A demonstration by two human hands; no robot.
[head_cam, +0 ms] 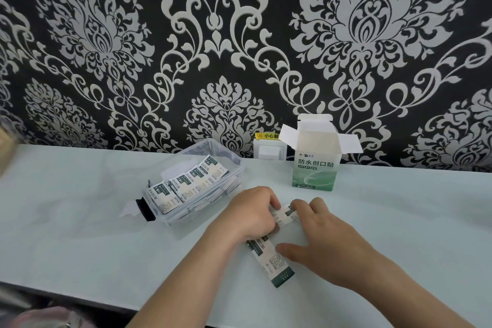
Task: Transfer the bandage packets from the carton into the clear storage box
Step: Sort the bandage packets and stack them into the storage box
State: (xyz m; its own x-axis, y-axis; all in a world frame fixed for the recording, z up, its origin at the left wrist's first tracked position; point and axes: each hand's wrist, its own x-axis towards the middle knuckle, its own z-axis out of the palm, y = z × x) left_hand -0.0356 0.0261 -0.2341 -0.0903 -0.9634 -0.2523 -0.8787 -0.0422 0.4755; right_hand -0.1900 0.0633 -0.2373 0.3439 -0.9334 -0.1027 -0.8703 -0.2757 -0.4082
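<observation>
Head, left hand (250, 214) curled round packets (277, 265) (seemingly)

left grip (250, 214): bare | right grip (328, 234): bare | forearms (186, 271): bare up to frame edge

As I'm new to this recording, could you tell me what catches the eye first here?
The bold black-and-silver wallpaper fills the upper half. Below it, on the pale table, the left hand and right hand handle loose packets in the middle. A clear box holding more packets sits to their left, and an open carton stands behind, to the right.
</observation>
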